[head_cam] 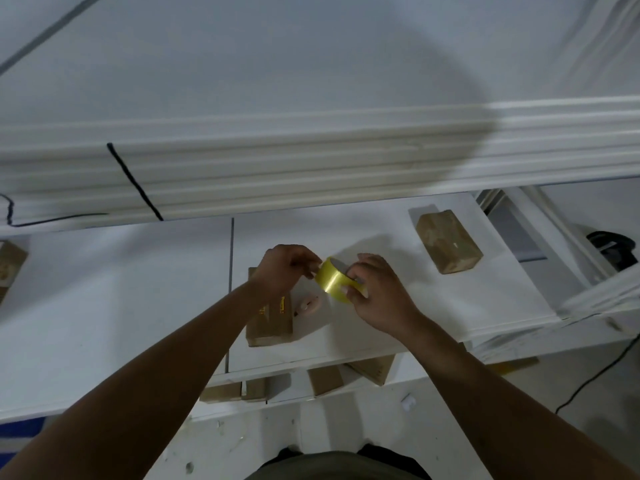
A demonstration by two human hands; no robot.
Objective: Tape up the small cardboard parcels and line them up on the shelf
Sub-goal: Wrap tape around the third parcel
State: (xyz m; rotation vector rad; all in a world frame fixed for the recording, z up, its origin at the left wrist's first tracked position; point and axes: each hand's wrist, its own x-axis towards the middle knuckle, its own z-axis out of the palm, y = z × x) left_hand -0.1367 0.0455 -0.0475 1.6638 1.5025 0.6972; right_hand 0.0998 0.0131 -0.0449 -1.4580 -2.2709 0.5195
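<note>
A yellowish roll of tape is held above the white shelf. My right hand grips the roll from the right side. My left hand pinches at the roll's left edge with curled fingers. Below my left hand a small cardboard parcel lies on the shelf, partly hidden by my wrist. Another brown parcel rests at the shelf's back right. A third parcel shows at the far left edge.
A thick white shelf board overhangs the work surface at the back. Several cardboard parcels sit on a lower level beneath the front edge. A small round pale object lies by the parcel. A black cable trails at right.
</note>
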